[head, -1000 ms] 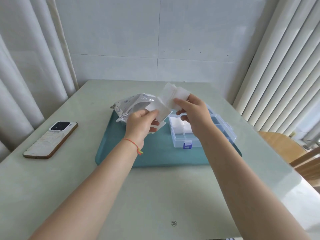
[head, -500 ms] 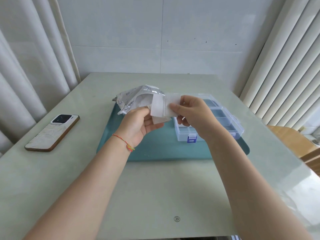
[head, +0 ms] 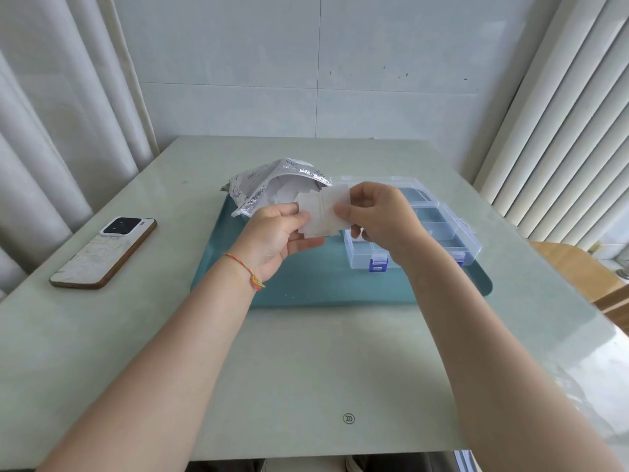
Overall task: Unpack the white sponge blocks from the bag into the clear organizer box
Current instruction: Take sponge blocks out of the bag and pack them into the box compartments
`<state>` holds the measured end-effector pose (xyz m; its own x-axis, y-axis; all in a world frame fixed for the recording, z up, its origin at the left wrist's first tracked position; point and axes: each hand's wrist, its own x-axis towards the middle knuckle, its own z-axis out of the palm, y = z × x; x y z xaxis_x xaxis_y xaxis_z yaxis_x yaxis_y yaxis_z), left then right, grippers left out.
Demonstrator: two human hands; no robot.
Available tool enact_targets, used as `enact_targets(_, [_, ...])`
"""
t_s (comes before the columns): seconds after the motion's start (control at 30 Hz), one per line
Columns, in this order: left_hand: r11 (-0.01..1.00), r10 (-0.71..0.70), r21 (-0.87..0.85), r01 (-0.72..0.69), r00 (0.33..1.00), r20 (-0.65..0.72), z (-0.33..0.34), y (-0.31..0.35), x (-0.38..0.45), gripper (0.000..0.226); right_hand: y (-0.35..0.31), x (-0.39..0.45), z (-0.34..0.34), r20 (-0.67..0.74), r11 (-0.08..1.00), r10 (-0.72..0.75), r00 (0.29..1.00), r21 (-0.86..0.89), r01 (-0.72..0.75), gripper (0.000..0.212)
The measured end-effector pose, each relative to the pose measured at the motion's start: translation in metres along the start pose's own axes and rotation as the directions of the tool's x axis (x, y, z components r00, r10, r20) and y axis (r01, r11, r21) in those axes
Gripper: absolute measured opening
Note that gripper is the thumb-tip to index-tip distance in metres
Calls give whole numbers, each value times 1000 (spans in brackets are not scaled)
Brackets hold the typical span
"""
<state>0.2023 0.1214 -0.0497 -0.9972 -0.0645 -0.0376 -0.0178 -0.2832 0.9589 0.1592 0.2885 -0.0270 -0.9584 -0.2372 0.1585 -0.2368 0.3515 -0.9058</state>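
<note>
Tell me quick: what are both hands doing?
Left hand: pinching the flat white sponge blocks.
Right hand: pinching the same blocks.

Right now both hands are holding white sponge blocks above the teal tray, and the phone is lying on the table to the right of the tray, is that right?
Not quite. The head view shows the phone lying on the table to the left of the teal tray, not the right. The rest holds: the left hand and right hand both hold the white sponge blocks above the tray.
</note>
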Motion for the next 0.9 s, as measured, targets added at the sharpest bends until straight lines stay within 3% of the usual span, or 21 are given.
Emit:
enact_targets(0.27, [999,3,-36,-6,996,-88,-6,0,4,21,1,3,-10,-145,983,106,984,163,-82,7])
enact_targets(0.4, [995,6,-94,-18,992,-129,-2,0,4,27,-4,0,-4,-7,931,146,989,340,-135,16])
enact_targets(0.5, [984,-24,-179,4,994,-109,3,0,3,29,-7,-5,7,63,953,143,988,259,-155,14])
enact_targets(0.63, [950,-98,-303,74,993,-62,6,3,1,25,-9,-9,13,33,974,149,988,166,-153,19])
enact_targets(0.8, [990,-29,-140,10,990,-136,9,-2,1,20,-8,-8,14,-10,990,138,990,34,-137,21])
enact_targets(0.9, [997,-24,-78,8,979,-205,4,-2,2,19,-10,-8,7,-26,992,111,993,61,-110,12])
